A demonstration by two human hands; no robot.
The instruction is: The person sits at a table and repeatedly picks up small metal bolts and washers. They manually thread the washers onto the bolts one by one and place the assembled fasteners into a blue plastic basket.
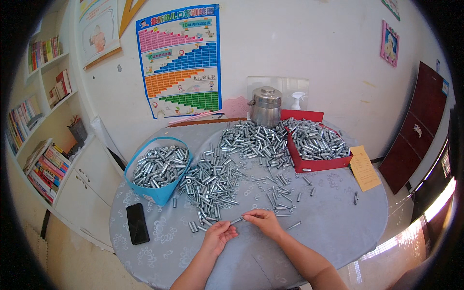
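Note:
A small silvery anchor bolt (pixel 236 221) is held level between my two hands, just above the cloth near the table's front. My left hand (pixel 220 237) pinches one end with thumb and forefinger, its other fingers curled. At the opposite end, the fingertips of my right hand (pixel 263 223) close on the bolt; whether a small nut or washer is there I cannot make out. Beyond my hands spreads a loose heap of metal bolts and sleeves (pixel 208 188), with small washers scattered about. A single bolt (pixel 294 225) lies right of my right hand.
A blue container (pixel 159 195) full of metal sleeves stands at the left, above a black phone (pixel 137 223). On the right, a red box (pixel 321 164) brims with similar parts beside a yellow paper (pixel 365 169). A steel pot (pixel 267 107) and white spray bottle (pixel 297 101) stand behind.

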